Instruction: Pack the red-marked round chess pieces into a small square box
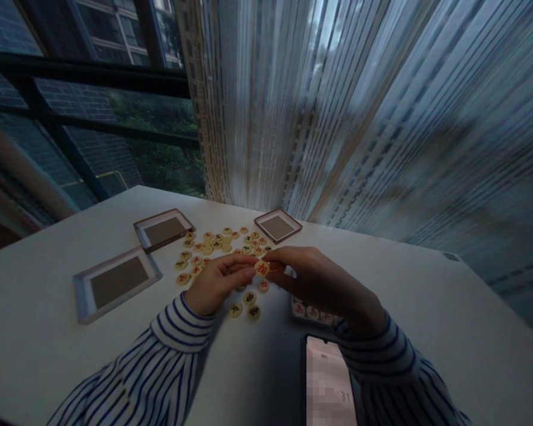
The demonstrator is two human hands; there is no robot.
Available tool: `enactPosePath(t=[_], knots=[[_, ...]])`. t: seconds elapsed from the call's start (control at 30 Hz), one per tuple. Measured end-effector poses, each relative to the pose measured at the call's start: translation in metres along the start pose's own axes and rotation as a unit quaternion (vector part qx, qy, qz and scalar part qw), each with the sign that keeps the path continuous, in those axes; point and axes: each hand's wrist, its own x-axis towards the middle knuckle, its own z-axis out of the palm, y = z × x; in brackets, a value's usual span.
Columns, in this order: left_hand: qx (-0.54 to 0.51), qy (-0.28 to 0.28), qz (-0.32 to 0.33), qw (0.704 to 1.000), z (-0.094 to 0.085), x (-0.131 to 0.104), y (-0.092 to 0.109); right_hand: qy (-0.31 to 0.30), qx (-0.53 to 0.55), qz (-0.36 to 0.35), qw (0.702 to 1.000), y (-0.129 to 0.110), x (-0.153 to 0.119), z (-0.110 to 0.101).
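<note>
Between my two hands, just above the table, is a round xiangqi piece [262, 268] with a red character facing me. My left hand [217, 280] pinches its left edge with thumb and finger. From the other side my right hand [313, 275] has its fingertips on the same piece. Below it lies another red-marked xiangqi piece [263, 285], and nearer me several black-marked xiangqi pieces [250, 298]. Beyond my hands many more pieces [208, 242] are scattered. Partly hidden under my right hand, an open box [313, 322] holds a row of red-marked pieces.
On the white table [257, 378] are a shallow box lid [79, 296] at left, a brown-rimmed tray [150, 247] behind it and a smaller tray [277, 241] at the back. A lit phone [331, 378] lies by my right forearm. A striped curtain [266, 148] hangs behind.
</note>
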Motion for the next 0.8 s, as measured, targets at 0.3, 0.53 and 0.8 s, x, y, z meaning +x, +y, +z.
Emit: enactPosePath(t=[0.3, 0.53, 0.8], knots=[[-0.017, -0.024, -0.003, 1.000, 0.000, 0.002, -0.004, -0.011, -0.003, 0.022, 1.000, -0.004, 0.001, -0.005], [-0.045, -0.022, -0.003, 0.999, 0.005, -0.002, -0.003, -0.028, -0.001, 0.014, 0.999, -0.002, -0.002, -0.006], [-0.074, -0.043, -0.016, 0.996, 0.010, -0.001, -0.002, -0.033, -0.022, 0.013, 0.999, -0.002, -0.005, -0.005]])
